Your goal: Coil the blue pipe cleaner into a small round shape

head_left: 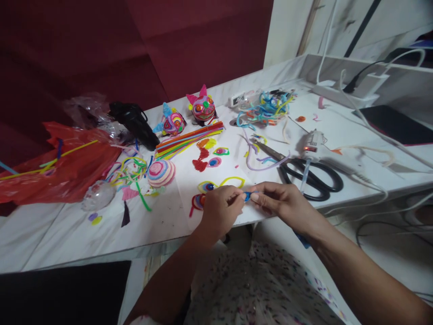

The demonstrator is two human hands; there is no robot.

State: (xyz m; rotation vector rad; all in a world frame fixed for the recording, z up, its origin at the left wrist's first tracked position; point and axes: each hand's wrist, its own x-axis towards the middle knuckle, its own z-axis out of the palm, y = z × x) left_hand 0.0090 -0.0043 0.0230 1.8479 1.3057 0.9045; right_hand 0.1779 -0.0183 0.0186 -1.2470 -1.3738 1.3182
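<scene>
My left hand (221, 207) and my right hand (284, 201) meet near the table's front edge. Between their pinched fingertips is a small blue pipe cleaner piece (248, 196), mostly covered by the fingers. Just beyond it lies a yellow pipe cleaner loop (233, 180). A yellow, white and blue eye shape (207, 186) sits left of the loop. Partly hidden behind my left hand is a red-edged eye shape (196, 201). Farther back are smaller eye shapes in green (221, 151) and pink (214, 162), beside dark red pieces (200, 165).
Black-handled scissors (304, 174) and a glue gun (313, 143) lie to the right, with cables. At the back stand two colourful animal heads (203, 108). Pipe cleaners (189, 141), a striped dome (161, 173) and a red plastic bag (77, 158) are to the left.
</scene>
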